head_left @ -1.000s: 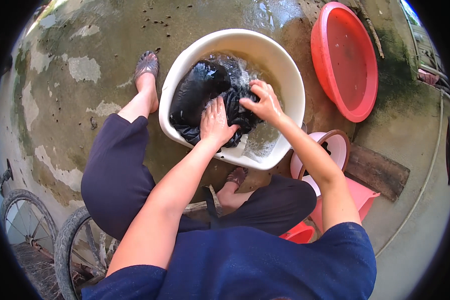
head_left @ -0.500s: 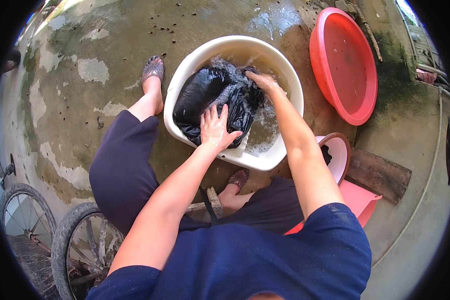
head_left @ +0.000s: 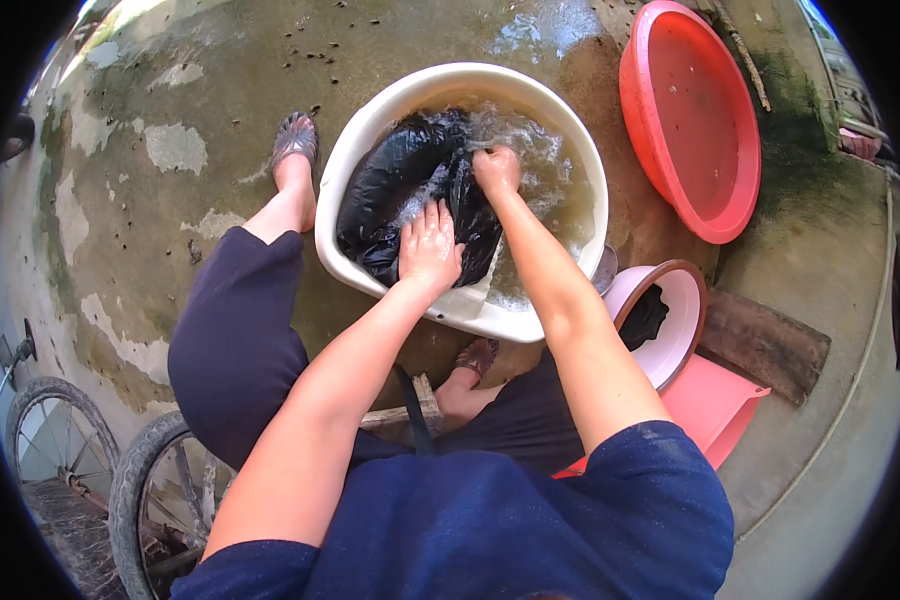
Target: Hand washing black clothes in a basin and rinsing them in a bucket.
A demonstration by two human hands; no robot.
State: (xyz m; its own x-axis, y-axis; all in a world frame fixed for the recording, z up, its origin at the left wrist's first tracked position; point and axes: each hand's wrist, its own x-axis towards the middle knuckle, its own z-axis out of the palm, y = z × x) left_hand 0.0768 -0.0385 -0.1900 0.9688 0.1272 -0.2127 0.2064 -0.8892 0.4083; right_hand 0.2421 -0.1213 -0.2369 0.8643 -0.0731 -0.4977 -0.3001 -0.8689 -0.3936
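Note:
A white tub (head_left: 332,215) of cloudy, splashing water stands in front of me. Wet black cloth (head_left: 395,165) is bunched in its left half, partly under water; what garment it is, I cannot tell. My left hand (head_left: 432,250) lies flat on the near part of the cloth, fingers stretched forward. Closed in a fist, my right hand (head_left: 496,170) grips the cloth's right edge near the middle of the tub. A pale ridged strip (head_left: 478,285), partly under the cloth, shows along the tub's near side.
A large red basin (head_left: 705,125) holding shallow water is at the far right. Nearer, a pink brown-rimmed bucket (head_left: 670,335) with dark cloth inside lies tilted beside a wooden board (head_left: 760,345) and a pink plastic piece (head_left: 725,400). Spoked wheels (head_left: 150,500) stand at lower left.
My right hand has drawn back toward me and left, closing from a looser grasp into a fist on the cloth. The water is more stirred up; the left hand stays on the cloth.

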